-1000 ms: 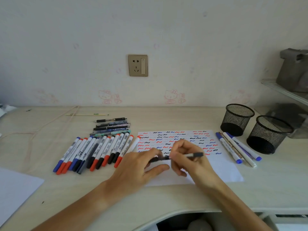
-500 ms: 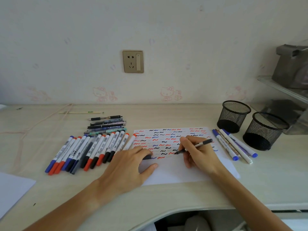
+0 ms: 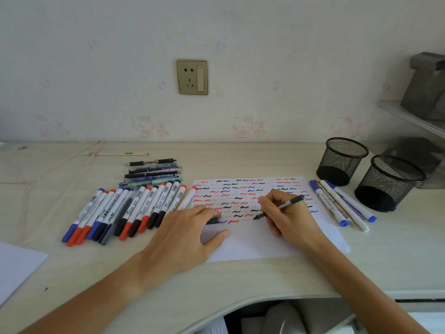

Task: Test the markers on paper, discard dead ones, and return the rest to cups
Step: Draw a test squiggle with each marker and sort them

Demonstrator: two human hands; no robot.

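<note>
A white sheet (image 3: 260, 247) covered in red, blue and black squiggles lies at the desk's middle. My right hand (image 3: 289, 215) grips an uncapped black pen (image 3: 280, 206), its tip touching the sheet at the lowest row of marks. My left hand (image 3: 190, 235) rests on the sheet's left edge, its fingers curled round the pen's black cap (image 3: 213, 221). A row of several capped markers (image 3: 127, 208) lies to the left. Several more markers (image 3: 342, 203) lie right of the sheet, beside two black mesh cups (image 3: 342, 160) (image 3: 387, 182).
Several thin pens (image 3: 154, 173) lie behind the marker row, and a pencil (image 3: 115, 154) lies farther back. Another white sheet (image 3: 16, 266) shows at the left edge. A cord (image 3: 53, 169) trails over the desk's left side. A shelf with grey things (image 3: 426, 92) stands at the right.
My hands pulled the cap off the pen. My right hand then swung the pen down and put its tip to the sheet; my left hand settled on the sheet with the cap.
</note>
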